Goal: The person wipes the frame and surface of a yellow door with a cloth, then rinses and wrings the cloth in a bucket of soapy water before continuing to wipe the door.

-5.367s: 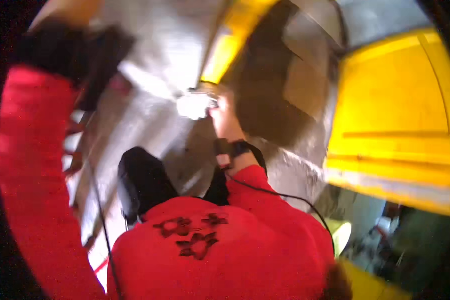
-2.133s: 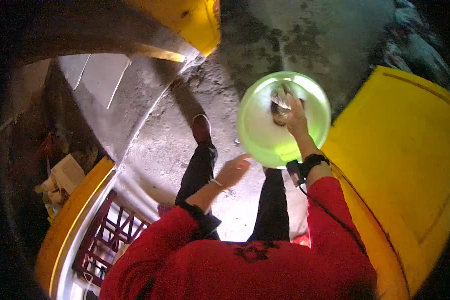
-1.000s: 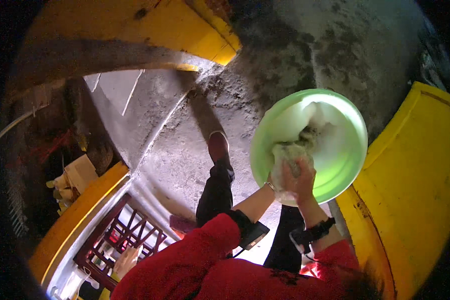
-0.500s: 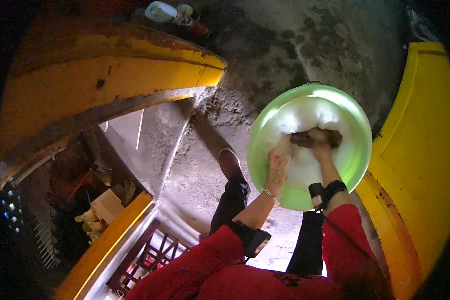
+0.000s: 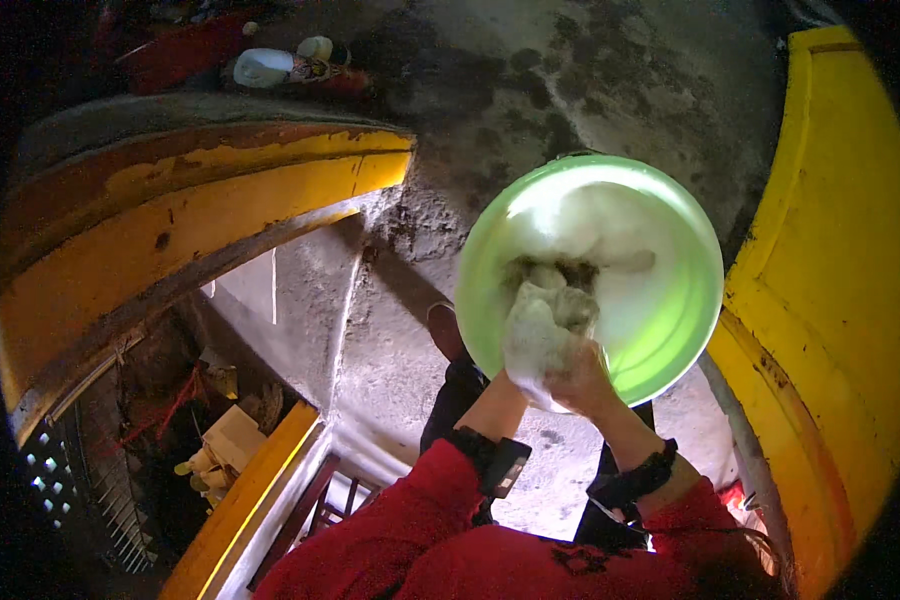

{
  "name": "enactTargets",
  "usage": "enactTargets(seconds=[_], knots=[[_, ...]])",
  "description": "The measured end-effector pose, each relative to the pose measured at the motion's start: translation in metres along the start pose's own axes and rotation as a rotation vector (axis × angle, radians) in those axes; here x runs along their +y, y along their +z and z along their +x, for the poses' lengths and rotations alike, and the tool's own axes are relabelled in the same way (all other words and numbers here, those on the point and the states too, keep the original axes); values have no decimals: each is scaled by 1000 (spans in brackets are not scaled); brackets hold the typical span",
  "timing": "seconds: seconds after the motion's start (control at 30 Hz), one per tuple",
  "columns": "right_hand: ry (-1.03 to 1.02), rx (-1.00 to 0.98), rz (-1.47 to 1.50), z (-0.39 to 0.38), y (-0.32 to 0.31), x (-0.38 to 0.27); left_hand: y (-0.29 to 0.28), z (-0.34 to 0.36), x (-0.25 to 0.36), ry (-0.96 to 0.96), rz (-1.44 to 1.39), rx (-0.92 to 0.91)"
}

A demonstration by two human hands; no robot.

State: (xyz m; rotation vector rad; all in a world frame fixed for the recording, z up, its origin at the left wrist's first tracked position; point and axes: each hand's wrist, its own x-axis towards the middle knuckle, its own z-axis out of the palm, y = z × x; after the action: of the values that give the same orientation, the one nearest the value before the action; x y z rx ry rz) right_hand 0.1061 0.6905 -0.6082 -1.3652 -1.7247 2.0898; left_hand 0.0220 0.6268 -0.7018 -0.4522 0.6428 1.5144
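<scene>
A light green round basin holds cloudy, foamy water with dark material showing through. A soaked, foam-covered bundle, possibly cloth, is at the near side inside the basin, between my hands. My right hand is closed on the bundle from the right. My left hand is pressed against its lower left, with its fingers hidden by the bundle and foam.
Yellow panels stand at the upper left and right, beside the stained concrete floor. A white plastic container lies with other items at the back left. Cardboard, a wire rack and a dark red lattice piece are lower left.
Since half a second ago, my hands have come together and lifted the foamy bundle at the basin's near side. The basin appears further left and higher in view.
</scene>
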Motion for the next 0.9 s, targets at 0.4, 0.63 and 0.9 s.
enactTargets(seconds=[0.4, 0.63, 0.9], knots=[[60, 543, -610, 40, -73, 186, 28, 8, 10, 116, 750, 493], [105, 83, -906, 63, -43, 98, 19, -7, 22, 210, 681, 536], [159, -132, -1128, 111, -92, 189, 31, -3, 12, -38, 633, 560]])
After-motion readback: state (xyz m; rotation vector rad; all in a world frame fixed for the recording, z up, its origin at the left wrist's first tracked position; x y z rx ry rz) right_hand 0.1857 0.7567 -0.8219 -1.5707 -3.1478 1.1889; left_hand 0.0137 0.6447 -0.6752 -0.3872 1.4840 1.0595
